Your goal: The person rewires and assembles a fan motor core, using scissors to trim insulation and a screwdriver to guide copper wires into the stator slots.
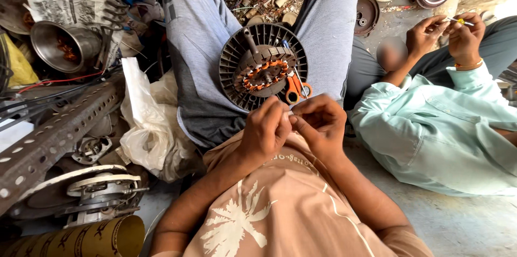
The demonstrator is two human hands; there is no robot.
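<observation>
Fingers of both hands meet just above the person's lap: the left hand point(265, 130) and the right hand point(319, 122) pinch a small pale piece point(291, 112) between thumb and fingertips, pressed close together. What the piece is cannot be told; it is too small and mostly hidden. It sits at the point where the two hands touch, just below the fan motor point(264, 68) that rests between the grey-trousered knees. To do this fine work well, it seems best to keep both wrists braced against the body and the piece held near its tip, so it neither bends nor slips. Its long axis seems to run left to right between the fingertips, though that is hard to judge. The motor lies flat, its ring of orange coils facing up. Orange-handled scissors point(296, 89) lie on its lower right edge. A co-worker's hands point(447, 33) work apart, at the right.
</observation>
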